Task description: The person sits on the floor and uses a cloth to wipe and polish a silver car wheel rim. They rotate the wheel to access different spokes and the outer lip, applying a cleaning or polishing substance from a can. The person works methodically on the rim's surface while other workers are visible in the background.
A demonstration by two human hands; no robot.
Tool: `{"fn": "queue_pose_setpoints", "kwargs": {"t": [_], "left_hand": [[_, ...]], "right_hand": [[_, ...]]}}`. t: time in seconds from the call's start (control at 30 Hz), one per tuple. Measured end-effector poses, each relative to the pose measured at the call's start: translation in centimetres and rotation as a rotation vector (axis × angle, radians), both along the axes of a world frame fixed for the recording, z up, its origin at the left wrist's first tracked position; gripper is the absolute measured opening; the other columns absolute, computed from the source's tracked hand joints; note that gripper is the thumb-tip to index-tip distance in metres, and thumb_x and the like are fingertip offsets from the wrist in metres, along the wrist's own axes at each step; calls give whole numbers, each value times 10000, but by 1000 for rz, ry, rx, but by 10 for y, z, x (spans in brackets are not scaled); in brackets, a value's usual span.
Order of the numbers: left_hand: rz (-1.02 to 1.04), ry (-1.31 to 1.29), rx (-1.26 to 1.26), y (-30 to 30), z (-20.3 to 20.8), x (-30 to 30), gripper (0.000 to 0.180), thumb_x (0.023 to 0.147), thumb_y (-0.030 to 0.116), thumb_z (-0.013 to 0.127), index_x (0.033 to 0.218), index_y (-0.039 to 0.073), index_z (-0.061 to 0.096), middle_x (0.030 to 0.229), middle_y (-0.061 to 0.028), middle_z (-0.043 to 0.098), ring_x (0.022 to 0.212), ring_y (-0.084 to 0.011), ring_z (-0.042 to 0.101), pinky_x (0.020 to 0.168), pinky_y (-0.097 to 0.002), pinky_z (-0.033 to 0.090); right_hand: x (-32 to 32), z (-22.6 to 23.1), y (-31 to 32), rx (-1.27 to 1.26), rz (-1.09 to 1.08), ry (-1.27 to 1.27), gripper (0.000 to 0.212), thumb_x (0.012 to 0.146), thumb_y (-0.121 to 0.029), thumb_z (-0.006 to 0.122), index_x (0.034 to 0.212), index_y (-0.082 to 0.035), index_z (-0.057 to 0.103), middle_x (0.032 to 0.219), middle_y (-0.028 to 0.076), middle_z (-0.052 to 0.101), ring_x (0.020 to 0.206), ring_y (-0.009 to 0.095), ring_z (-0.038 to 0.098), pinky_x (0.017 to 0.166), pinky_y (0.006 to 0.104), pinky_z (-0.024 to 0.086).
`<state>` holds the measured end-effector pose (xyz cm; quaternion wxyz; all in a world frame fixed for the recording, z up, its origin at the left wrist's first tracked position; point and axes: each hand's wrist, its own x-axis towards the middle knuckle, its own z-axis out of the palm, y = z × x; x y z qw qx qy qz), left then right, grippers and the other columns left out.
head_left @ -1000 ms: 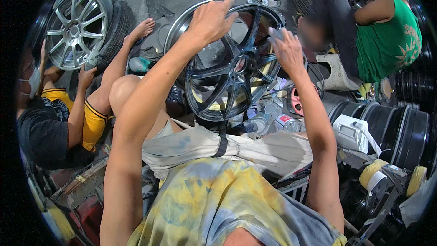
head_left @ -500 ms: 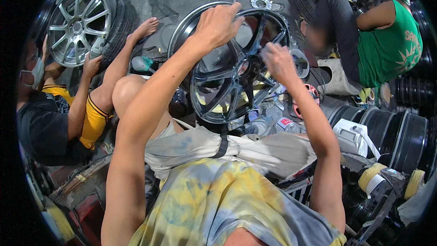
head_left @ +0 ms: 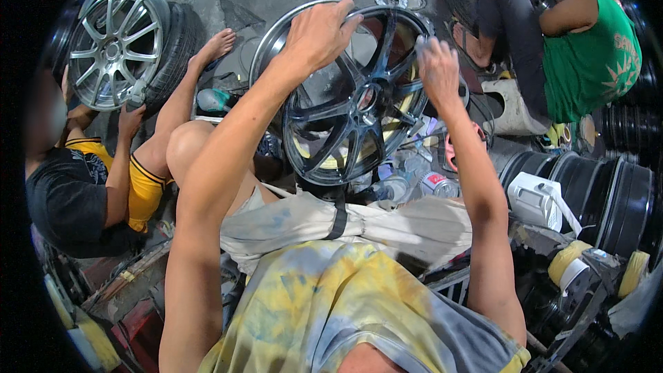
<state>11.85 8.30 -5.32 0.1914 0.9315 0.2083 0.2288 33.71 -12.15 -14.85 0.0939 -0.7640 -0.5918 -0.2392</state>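
A dark glossy wheel rim (head_left: 345, 107) with several spokes stands tilted in front of my knees. My left hand (head_left: 321, 34) reaches over its upper left edge, fingers curled round the rim's lip. My right hand (head_left: 439, 72) is at the rim's right edge, just beyond the end of a spoke, with its fingers bent together. Something small and greyish seems to show at those fingertips, too blurred to name. A pale cloth (head_left: 276, 231) with a black strap lies across my lap, below the rim.
A plastic bottle (head_left: 394, 190) and a clear tub (head_left: 436, 185) stand below the rim. On the left, a person (head_left: 76, 193) holds a silver wheel (head_left: 114, 48) beside a tyre. Another person in green (head_left: 594, 55) sits at right. Black rims (head_left: 587, 197) and a white device (head_left: 533, 200) are near my right elbow.
My right hand has moved up and outward, from over the spokes near the hub to the rim's right edge. My left hand keeps its hold. The whole view has shifted slightly.
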Motion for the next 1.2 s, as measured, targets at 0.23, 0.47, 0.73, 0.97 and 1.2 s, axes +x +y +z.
{"fn": "queue_pose_setpoints", "kwargs": {"t": [0.23, 0.47, 0.73, 0.97, 1.2], "left_hand": [[-16, -52, 38, -4, 0, 5, 277, 1016, 319, 611, 1049, 47, 654, 903, -204, 697, 868, -436, 671, 742, -535, 509], [-9, -64, 46, -7, -3, 2, 285, 1021, 337, 606, 1060, 61, 662, 872, -209, 691, 845, -440, 665, 741, -537, 505], [-21, -25, 45, 5, -3, 0, 364, 1032, 395, 596, 1072, 42, 678, 896, -219, 709, 864, -453, 684, 744, -547, 518], [-26, -54, 37, 11, -5, 3, 364, 1040, 393, 591, 1080, 40, 674, 819, -239, 683, 813, -464, 665, 711, -548, 501], [-24, -53, -3, 9, -3, 2, 388, 1058, 409, 551, 1069, 39, 668, 799, -222, 675, 805, -455, 660, 718, -542, 488]], "right_hand": [[7, 22, 11, -168, -32, -66, 276, 943, -228, 646, 1166, -83, 719, 1041, 44, 563, 994, 236, 570, 813, 407, 433], [4, 26, 1, -128, -12, -42, 252, 946, -212, 642, 1149, -92, 730, 1069, 40, 590, 1009, 228, 577, 838, 408, 438], [-21, -15, -16, 61, 36, 56, 395, 949, -169, 640, 1336, -94, 660, 971, 62, 579, 923, 259, 573, 781, 424, 452], [-38, -41, -20, 196, 112, 227, 361, 954, -130, 648, 1309, -97, 709, 923, 82, 562, 862, 277, 570, 718, 425, 438], [-18, -26, -13, 120, 101, 75, 447, 874, -85, 641, 1320, -85, 673, 927, 75, 574, 880, 253, 576, 723, 416, 444]]}}
